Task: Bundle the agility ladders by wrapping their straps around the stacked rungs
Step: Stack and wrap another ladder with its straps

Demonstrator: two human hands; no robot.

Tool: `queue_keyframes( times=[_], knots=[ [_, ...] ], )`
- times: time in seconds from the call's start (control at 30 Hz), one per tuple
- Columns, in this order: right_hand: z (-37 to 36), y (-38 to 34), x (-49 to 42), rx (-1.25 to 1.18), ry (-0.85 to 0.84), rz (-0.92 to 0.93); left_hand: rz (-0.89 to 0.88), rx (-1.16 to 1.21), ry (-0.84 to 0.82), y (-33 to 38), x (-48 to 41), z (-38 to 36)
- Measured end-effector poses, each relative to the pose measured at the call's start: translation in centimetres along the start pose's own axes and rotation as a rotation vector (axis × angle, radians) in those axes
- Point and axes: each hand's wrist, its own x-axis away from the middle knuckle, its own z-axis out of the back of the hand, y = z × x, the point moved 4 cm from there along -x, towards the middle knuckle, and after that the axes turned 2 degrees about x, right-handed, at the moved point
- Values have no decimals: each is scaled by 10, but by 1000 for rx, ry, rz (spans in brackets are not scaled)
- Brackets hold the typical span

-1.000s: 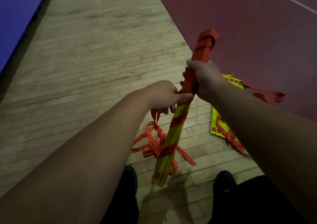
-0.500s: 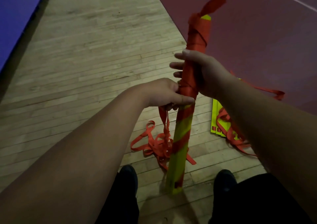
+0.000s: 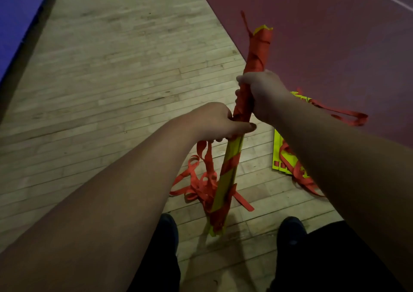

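Two ladder bundles (image 3: 232,155) (image 3: 277,148) — one held, one floored; two hands (image 3: 212,122) (image 3: 263,93), two shoes (image 3: 167,227) (image 3: 290,227).

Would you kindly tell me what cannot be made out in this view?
Head view:
- Wraps on the bundle mid-length: covered by the right hand and left hand.
- Second ladder on the floor: partly behind the right forearm.
- Whether the left hand also pinches the loose strap: hidden beneath it.

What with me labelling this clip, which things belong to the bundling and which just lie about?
In the job: rung bundle, loose strap, left hand, right hand.
Lying about: second ladder, untouched on the floor; red mat; blue mat.
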Motion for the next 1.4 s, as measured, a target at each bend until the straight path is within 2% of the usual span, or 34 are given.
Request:
queue_keyframes(
  times=[0.17, 0.33, 0.43, 0.53, 0.63, 0.73, 0.83, 0.93, 1.03, 1.17, 1.3, 1.4],
  knots=[
    [-8, -3, 4, -45, -25, -80, -2, -24, 77, -1, -4, 3],
    [-1, -16, 20, -78, -271, -22, -51, 312, -76, -11, 2, 10],
    [-1, -21, 31, -50, -445, 11, -100, 381, -190, -9, 6, 10],
    [-8, -21, 35, -201, -521, -14, -91, 385, -219, -4, 8, 12],
    [-9, -17, 29, -236, -424, -61, -61, 396, -185, -5, 5, 11],
    [-4, -9, 21, -184, -242, -78, -20, 376, -129, -8, 2, 8],
    [-2, -1, 13, -64, -79, -25, 7, 248, -71, -8, -4, 5],
    [-6, 7, 5, 79, -20, -31, 17, 119, -64, -6, -6, 0],
    [-8, 10, 2, 139, 30, -104, 40, 6, -39, -6, -5, -3],
    [-12, 10, 2, 220, 84, -96, 94, -111, 32, -3, -4, -8],
    [-17, 9, 4, 245, 161, -166, 126, -140, 116, -5, -8, -12],
    [-15, 5, 2, 404, 95, -89, 92, -15, 91, -9, -7, -6]
  ],
)
